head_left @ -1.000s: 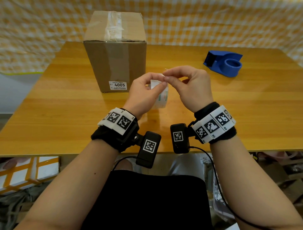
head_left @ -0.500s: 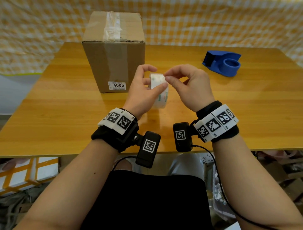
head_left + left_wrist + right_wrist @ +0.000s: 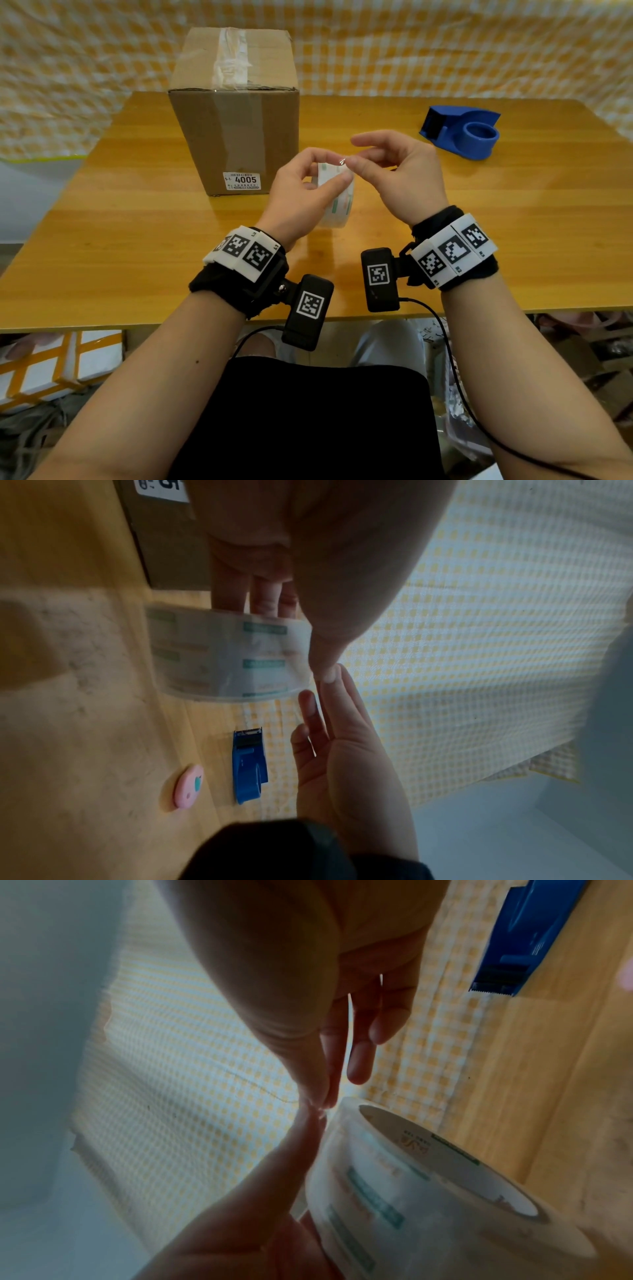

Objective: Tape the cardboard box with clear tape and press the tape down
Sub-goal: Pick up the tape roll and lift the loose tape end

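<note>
A brown cardboard box (image 3: 234,113) stands upright at the table's back left, with old clear tape along its top seam. In front of it my left hand (image 3: 329,171) grips a roll of clear tape (image 3: 337,202), thumb on the outer face, fingers behind. My right hand (image 3: 351,161) pinches the tape's loose end at the roll's top edge between thumb and forefinger, its other fingers spread. The left wrist view has the roll (image 3: 226,656) under my thumb. In the right wrist view the pinch sits right at the rim of the roll (image 3: 428,1191).
A blue tape dispenser (image 3: 460,132) lies on the wooden table (image 3: 137,240) at the back right, seen too as the dispenser (image 3: 248,767). Beside it is a small pink oval cutter (image 3: 188,785). A yellow checked cloth hangs behind the table.
My left forefinger lifted off the roll and came back over its top. My right hand's other fingers have spread while thumb and forefinger stay pinched at the tape end. The box has not moved.
</note>
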